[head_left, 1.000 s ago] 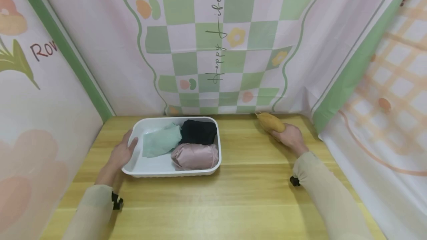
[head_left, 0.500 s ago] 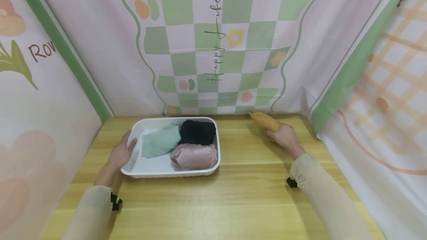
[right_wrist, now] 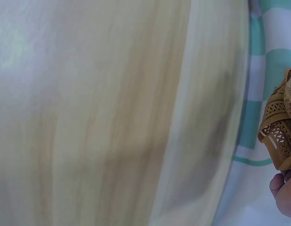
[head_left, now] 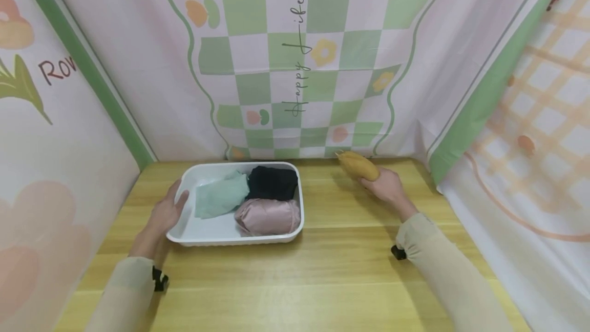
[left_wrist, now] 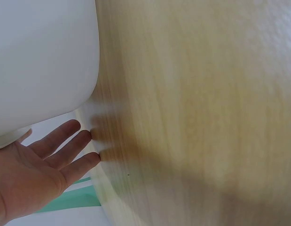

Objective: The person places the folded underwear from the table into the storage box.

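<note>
A white plastic tray (head_left: 216, 240) stands on the wooden table, left of centre. My left hand (head_left: 162, 215) holds its left rim, thumb over the edge. In the left wrist view the other fingers (left_wrist: 67, 153) extend below the tray's outer side. Inside lie a folded mint-green cloth (head_left: 220, 196), a folded black cloth (head_left: 273, 183) and a rolled shiny pink cloth (head_left: 268, 216). Toward the back right, my right hand (head_left: 386, 188) grips one end of a rolled mustard-brown garment (head_left: 358, 166). Lace openwork shows on it in the right wrist view, above the table.
The wooden table (head_left: 295, 281) ends at the back against a hanging checkered curtain (head_left: 288, 65). More printed curtains close in the left side (head_left: 60, 168) and the right side (head_left: 530, 193). Bare tabletop (head_left: 341, 209) lies between the tray and my right hand.
My right hand has moved left with the brown garment, bringing it nearer the tray. The left hand, the tray and the cloths in it have stayed as they were.
</note>
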